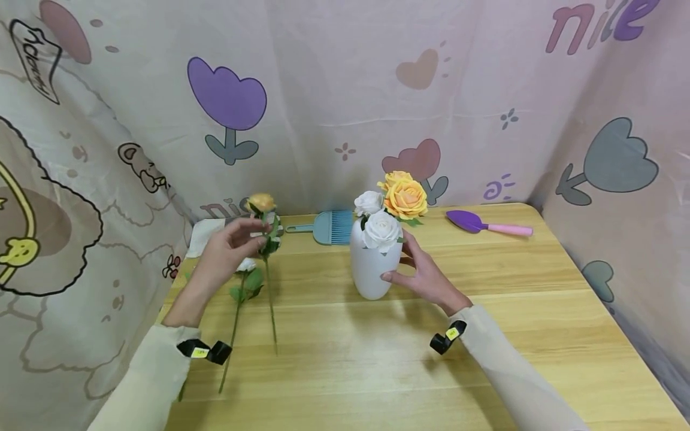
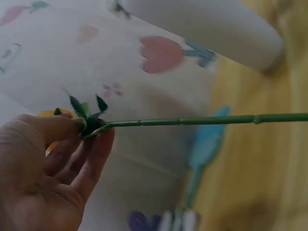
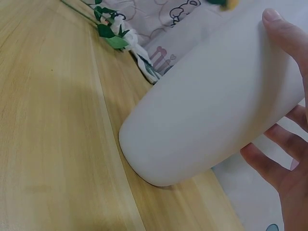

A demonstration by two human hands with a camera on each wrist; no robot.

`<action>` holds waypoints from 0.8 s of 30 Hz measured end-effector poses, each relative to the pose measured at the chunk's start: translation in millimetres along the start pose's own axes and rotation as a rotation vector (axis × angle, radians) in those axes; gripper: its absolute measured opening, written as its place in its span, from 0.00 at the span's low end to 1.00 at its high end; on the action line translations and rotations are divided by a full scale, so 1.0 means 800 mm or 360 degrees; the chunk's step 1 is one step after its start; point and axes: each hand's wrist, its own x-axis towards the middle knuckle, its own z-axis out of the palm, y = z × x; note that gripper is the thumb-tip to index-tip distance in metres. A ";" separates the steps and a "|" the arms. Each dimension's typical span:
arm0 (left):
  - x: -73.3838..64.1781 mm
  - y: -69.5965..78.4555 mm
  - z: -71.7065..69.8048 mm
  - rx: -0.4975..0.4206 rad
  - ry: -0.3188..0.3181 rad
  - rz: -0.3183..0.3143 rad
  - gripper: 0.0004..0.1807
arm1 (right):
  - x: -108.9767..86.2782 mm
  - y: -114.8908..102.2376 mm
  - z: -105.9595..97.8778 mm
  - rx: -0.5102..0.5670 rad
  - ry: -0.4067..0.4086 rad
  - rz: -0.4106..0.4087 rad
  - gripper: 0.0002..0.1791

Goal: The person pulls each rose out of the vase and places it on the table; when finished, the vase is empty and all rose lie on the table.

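Between the thumb and fingers of my left hand (image 1: 223,248) a yellow artificial rose (image 1: 262,202) is pinched just below its bloom. Its long green stem (image 2: 192,121) hangs down over the table in the head view. My right hand (image 1: 428,278) holds the white vase (image 1: 369,278) from the right side, thumb toward the front and fingers behind. The vase stands on the table with white roses (image 1: 383,230) and yellow roses (image 1: 405,197) in its mouth. Below my left hand, a white rose (image 1: 247,265) with green leaves lies on the table, partly hidden.
A blue dustpan-shaped brush (image 1: 334,227) lies at the back of the wooden table (image 1: 323,371). Farther right rests a purple trowel (image 1: 509,229) with a pink handle. A white cloth (image 1: 205,233) is at the back left corner. Printed fabric (image 1: 323,78) hangs around the table.
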 end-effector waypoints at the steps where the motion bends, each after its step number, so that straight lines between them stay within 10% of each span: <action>1: -0.003 -0.010 0.003 0.0011 -0.0030 -0.0033 0.21 | 0.000 0.000 0.000 -0.0002 0.0000 0.0000 0.59; 12: -0.026 -0.104 0.041 0.0166 -0.0150 -0.0314 0.20 | -0.001 -0.001 0.000 0.0000 -0.0008 0.0028 0.58; 24: -0.029 -0.124 0.065 0.0393 -0.0125 -0.0416 0.20 | -0.001 -0.001 0.001 -0.0008 -0.0003 0.0037 0.59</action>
